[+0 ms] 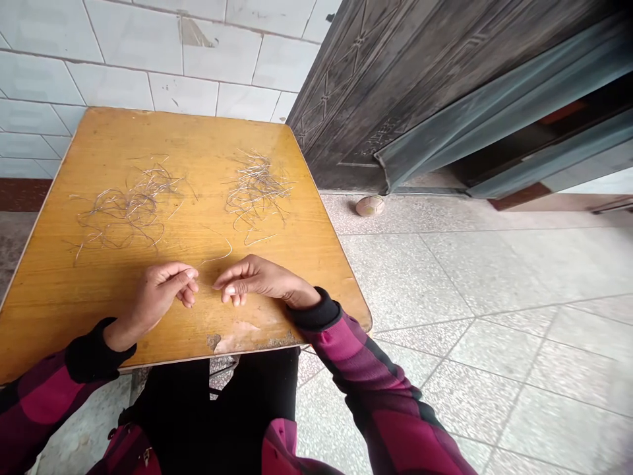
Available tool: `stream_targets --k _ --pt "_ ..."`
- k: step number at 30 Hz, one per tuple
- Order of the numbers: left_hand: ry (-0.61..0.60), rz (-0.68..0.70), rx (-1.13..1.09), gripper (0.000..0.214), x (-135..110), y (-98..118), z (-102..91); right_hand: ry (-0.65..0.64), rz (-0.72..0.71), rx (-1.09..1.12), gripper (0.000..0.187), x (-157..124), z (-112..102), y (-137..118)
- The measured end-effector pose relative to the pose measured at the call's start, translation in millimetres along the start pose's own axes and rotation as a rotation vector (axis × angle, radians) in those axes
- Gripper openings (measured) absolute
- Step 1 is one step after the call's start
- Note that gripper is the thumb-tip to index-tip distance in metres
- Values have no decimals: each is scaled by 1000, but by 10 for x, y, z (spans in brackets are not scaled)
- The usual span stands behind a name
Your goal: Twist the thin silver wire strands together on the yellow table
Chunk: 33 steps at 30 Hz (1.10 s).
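Observation:
My left hand (168, 287) is over the near part of the table, thumb and index finger pinched together at one end of a thin curved wire (231, 248). That wire bends out to the right and back above the wood. My right hand (254, 280) hovers just to the right, fingers loosely bent and apart, with nothing visible in them. Beyond the left hand lies a loose tangle of thin wires (136, 204). A second, denser pile of thin wires (258, 188) rests beyond the right hand.
The yellow wooden table (208, 145) has a chipped front edge and stands against a white tiled wall (123, 39). To the right are a dark carved door (366, 86), a grey-green curtain (445, 145) and a roundish object (370, 206) on the speckled tile floor (445, 264).

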State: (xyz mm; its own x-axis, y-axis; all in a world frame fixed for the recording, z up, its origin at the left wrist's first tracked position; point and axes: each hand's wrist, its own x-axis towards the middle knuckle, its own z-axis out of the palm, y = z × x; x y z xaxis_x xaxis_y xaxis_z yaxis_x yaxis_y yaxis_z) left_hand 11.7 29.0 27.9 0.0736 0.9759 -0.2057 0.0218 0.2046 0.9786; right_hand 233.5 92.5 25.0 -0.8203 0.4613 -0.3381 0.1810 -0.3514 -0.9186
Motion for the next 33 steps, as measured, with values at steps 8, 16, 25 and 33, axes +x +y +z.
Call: stream_targets --k 8,16,25,33 --pt "-7 -130 -159 26 -46 16 57 20 -41 -40 26 44 -67 101" --pt "-116 -100 257 25 -28 -57 6 153 -279 -809 9 -37 16 16" --pt "-85 137 701 19 -33 -55 -67 280 -211 -1015 9 -174 -39 -61" --pt "-37 607 929 10 -20 -126 -115 639 -238 -1025 9 -325 -167 -126"
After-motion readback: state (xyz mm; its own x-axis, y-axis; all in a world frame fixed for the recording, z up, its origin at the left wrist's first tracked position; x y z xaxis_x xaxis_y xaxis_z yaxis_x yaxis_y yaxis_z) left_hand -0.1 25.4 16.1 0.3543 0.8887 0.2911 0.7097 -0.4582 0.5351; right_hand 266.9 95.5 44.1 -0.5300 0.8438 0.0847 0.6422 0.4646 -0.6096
